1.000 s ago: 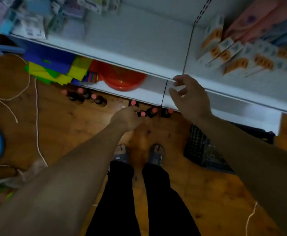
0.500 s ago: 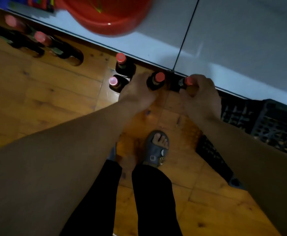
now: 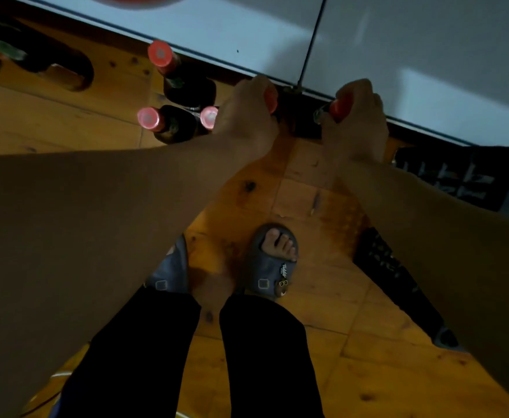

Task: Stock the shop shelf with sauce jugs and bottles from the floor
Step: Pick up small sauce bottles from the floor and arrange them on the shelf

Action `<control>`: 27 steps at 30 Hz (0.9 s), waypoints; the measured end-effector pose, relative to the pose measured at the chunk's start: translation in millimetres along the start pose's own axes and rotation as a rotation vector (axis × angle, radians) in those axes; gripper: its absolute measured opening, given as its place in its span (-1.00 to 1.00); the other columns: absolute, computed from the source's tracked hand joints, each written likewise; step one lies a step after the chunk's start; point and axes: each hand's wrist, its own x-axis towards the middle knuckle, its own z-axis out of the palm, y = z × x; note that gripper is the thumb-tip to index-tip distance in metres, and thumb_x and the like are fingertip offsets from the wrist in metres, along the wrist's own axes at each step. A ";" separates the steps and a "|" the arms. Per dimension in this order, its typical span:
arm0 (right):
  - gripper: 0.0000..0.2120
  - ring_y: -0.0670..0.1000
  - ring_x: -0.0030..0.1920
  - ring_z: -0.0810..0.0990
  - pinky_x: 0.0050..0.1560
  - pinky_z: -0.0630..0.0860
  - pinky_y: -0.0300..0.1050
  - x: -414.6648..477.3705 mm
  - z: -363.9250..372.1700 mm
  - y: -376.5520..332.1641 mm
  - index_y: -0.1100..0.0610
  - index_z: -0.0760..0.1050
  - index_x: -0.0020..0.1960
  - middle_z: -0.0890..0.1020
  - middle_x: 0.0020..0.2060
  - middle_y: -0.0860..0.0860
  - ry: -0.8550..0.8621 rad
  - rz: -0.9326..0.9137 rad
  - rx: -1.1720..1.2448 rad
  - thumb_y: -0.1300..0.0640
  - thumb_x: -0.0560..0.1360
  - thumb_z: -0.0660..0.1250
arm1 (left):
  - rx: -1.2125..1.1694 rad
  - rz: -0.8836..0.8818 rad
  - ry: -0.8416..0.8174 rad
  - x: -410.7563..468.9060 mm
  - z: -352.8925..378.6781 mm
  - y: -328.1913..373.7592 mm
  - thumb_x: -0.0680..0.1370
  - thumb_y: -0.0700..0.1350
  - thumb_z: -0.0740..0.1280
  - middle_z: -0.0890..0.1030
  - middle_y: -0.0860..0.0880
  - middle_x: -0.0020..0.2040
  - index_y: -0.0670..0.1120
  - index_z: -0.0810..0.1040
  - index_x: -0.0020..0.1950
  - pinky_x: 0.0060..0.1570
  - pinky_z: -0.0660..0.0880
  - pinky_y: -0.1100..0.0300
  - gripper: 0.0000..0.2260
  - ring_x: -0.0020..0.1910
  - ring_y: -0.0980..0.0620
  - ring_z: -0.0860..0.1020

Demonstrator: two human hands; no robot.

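Red-capped dark sauce bottles stand upright on a wooden floor [image 3: 301,212], close against the white shelf base [image 3: 398,55]. The left hand [image 3: 247,119] curls round the top of one bottle [image 3: 271,99]. The right hand [image 3: 360,122] grips the cap of a second bottle [image 3: 339,107] just beside it. Each bottle's long axis points straight up into its hand, so the lift probably goes up first, then forward over the shelf edge. Three spare bottles [image 3: 148,117] stand left of the left hand. A black crate [image 3: 464,176] crowds the right side, and there is open floor back toward the sandalled feet [image 3: 273,260].
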 end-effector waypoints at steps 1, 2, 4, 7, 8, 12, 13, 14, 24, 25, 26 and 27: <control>-0.76 -0.10 -0.06 0.38 -0.28 0.24 -0.44 0.0 -1.0 0.6 0.12 0.39 0.19 0.47 0.09 0.02 0.000 0.008 -0.004 0.13 0.54 0.30 | -0.004 -0.010 0.007 -1.2 0.1 -1.4 0.48 -0.20 0.33 0.54 -0.07 0.17 -0.07 0.52 0.16 -0.10 0.32 0.27 -0.74 0.10 -0.03 0.50; -0.78 -0.11 -0.07 0.38 -0.33 0.22 -0.47 -1.5 -2.2 1.6 0.12 0.40 0.17 0.46 0.06 0.00 -0.010 0.007 -0.012 0.13 0.55 0.29 | -0.008 -0.016 0.013 -2.8 -0.5 -2.9 0.48 -0.19 0.33 0.54 -0.06 0.18 -0.05 0.53 0.17 -0.10 0.32 0.27 -0.74 0.11 -0.02 0.50; -0.80 -0.12 -0.06 0.37 -0.37 0.18 -0.50 -8.3 -6.1 4.0 0.11 0.41 0.16 0.45 0.05 -0.01 -0.034 -0.007 -0.016 0.12 0.55 0.28 | -0.011 -0.012 0.012 -9.1 -1.6 -4.4 0.48 -0.18 0.34 0.54 -0.04 0.19 -0.03 0.53 0.17 -0.07 0.35 0.27 -0.73 0.14 0.00 0.49; -0.79 -0.12 -0.04 0.39 -0.32 0.15 -0.49 -23.0 -16.9 -0.2 0.08 0.43 0.15 0.50 0.08 0.00 -0.028 -0.029 0.001 0.12 0.53 0.30 | -0.022 0.032 -0.015 -22.4 -7.3 -1.7 0.48 -0.19 0.33 0.54 -0.03 0.19 0.00 0.53 0.16 0.08 0.45 0.16 -0.73 0.16 -0.01 0.50; -0.79 -0.11 -0.04 0.39 -0.31 0.15 -0.49 -29.0 -22.2 -3.9 0.07 0.44 0.14 0.51 0.08 0.01 -0.030 -0.035 0.007 0.12 0.52 0.31 | -0.031 0.034 -0.025 -27.9 -12.0 0.6 0.47 -0.18 0.33 0.54 -0.02 0.18 0.01 0.53 0.14 0.10 0.46 0.13 -0.74 0.15 -0.02 0.50; -0.79 -0.08 -0.03 0.44 -0.27 0.25 -0.37 -57.9 -54.8 -23.0 0.04 0.46 0.11 0.52 0.05 0.00 -0.048 -0.049 0.039 0.16 0.48 0.32 | -0.078 0.044 -0.031 -54.8 -37.9 18.8 0.44 -0.17 0.37 0.59 0.02 0.11 0.04 0.56 0.06 0.00 0.41 0.25 -0.77 0.09 0.04 0.52; -0.78 -0.08 -0.02 0.44 -0.24 0.28 -0.34 -66.3 -65.0 -29.8 0.04 0.46 0.11 0.52 0.05 0.00 -0.051 -0.053 0.044 0.16 0.47 0.33 | -0.083 0.050 -0.035 -63.8 -46.7 25.9 0.44 -0.18 0.37 0.59 0.03 0.11 0.05 0.56 0.06 -0.01 0.41 0.28 -0.77 0.09 0.06 0.52; -0.77 -0.08 -0.01 0.44 -0.20 0.31 -0.30 -74.5 -75.9 -37.4 0.04 0.46 0.11 0.52 0.05 -0.01 -0.056 -0.056 0.049 0.17 0.47 0.34 | -0.088 0.062 -0.038 -72.9 -56.4 34.2 0.43 -0.19 0.37 0.59 0.03 0.12 0.05 0.57 0.06 0.01 0.43 0.27 -0.76 0.10 0.06 0.52; -0.82 -0.09 -0.07 0.46 -0.22 0.31 -0.36 -168.6 -213.6 -148.2 0.03 0.51 0.03 0.55 0.04 -0.02 0.020 -0.080 0.115 0.18 0.44 0.34 | -0.109 0.166 -0.004 -184.2 -190.4 142.9 0.36 -0.24 0.36 0.64 -0.01 0.03 -0.04 0.62 -0.01 0.00 0.49 0.21 -0.76 0.05 0.01 0.56; -0.82 -0.09 -0.07 0.46 -0.16 0.34 -0.31 -178.9 -231.1 -161.3 0.04 0.51 0.04 0.55 0.05 -0.01 0.026 -0.096 0.119 0.17 0.44 0.34 | -0.107 0.169 0.009 -196.3 -206.9 155.3 0.36 -0.24 0.35 0.64 0.01 0.01 -0.04 0.63 -0.02 -0.07 0.49 0.22 -0.76 0.02 0.01 0.57; -0.81 -0.08 -0.06 0.47 -0.10 0.37 -0.26 -188.3 -248.3 -174.5 0.05 0.52 0.05 0.55 0.06 0.00 0.035 -0.114 0.122 0.16 0.44 0.35 | -0.111 0.173 0.020 -207.8 -223.7 167.4 0.37 -0.24 0.34 0.63 0.02 0.00 -0.03 0.63 -0.02 -0.12 0.49 0.21 -0.77 -0.01 0.01 0.57; -0.80 -0.06 -0.04 0.49 -0.05 0.40 -0.22 -196.9 -265.1 -187.5 0.06 0.52 0.06 0.56 0.07 0.01 0.044 -0.135 0.123 0.15 0.44 0.36 | -0.120 0.183 0.029 -219.0 -240.9 179.2 0.37 -0.23 0.34 0.63 0.03 0.00 -0.03 0.63 -0.03 -0.14 0.48 0.21 -0.77 -0.03 0.01 0.57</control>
